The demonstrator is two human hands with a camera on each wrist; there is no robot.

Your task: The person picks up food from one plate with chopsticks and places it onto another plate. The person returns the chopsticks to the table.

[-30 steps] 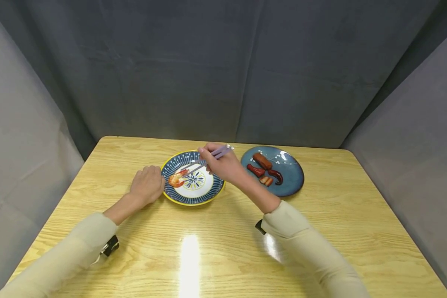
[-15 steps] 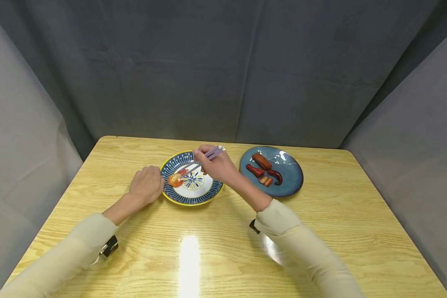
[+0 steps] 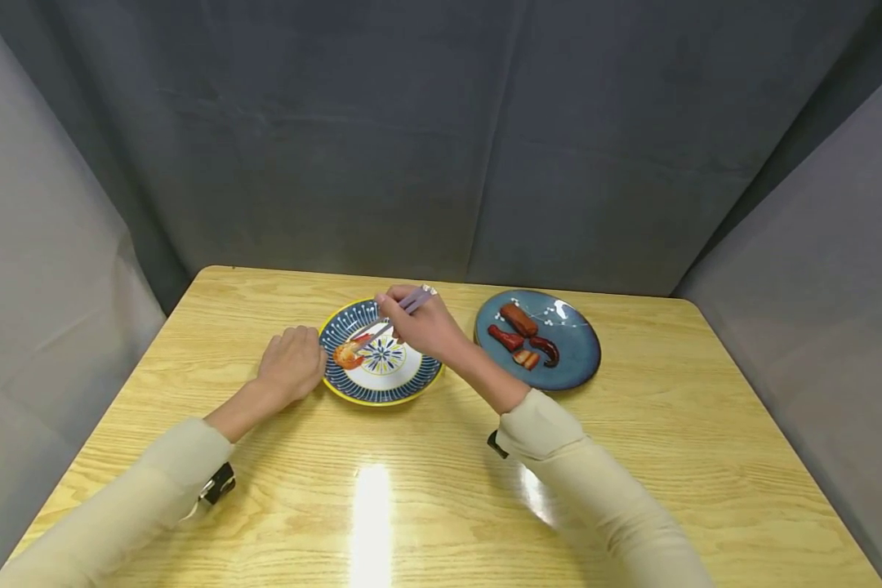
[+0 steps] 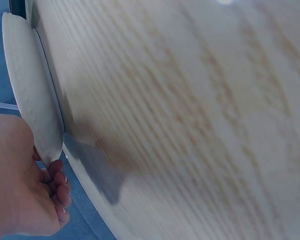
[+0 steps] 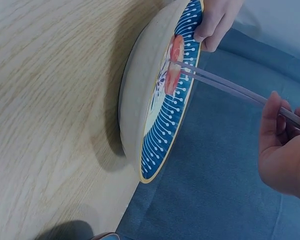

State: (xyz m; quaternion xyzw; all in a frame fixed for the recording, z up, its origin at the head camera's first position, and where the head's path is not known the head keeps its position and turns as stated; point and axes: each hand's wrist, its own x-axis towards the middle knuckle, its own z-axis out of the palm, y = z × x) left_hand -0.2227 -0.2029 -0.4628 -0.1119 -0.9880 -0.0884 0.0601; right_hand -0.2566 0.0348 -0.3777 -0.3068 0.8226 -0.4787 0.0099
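At the table's left-centre sits a deep plate (image 3: 393,394), blue-and-white patterned with a yellow rim. My left hand (image 3: 290,363) grips its left rim; in the left wrist view, the fingers (image 4: 61,187) curl beneath the edge, and in the right wrist view the thumb lies over the rim. My right hand (image 3: 428,328) holds a pair of lilac-and-silver chopsticks (image 5: 230,88), slanting down to the left over the plate. Their tips meet an orange-red shrimp (image 3: 348,356) that lies on the plate's left side, near the left hand.
To the right stands a blue plate (image 3: 575,351) bearing a brown sausage-like piece (image 3: 518,319), a red drumstick-shaped piece (image 3: 505,337), a dark curved piece (image 3: 545,351) and a striped meat slice (image 3: 525,358). Grey curtains (image 3: 338,147) enclose the wooden table (image 3: 456,482) behind and at both sides.
My right hand has shifted slightly left with the chopsticks, their tips staying at the shrimp. The left hand keeps its place on the rim.
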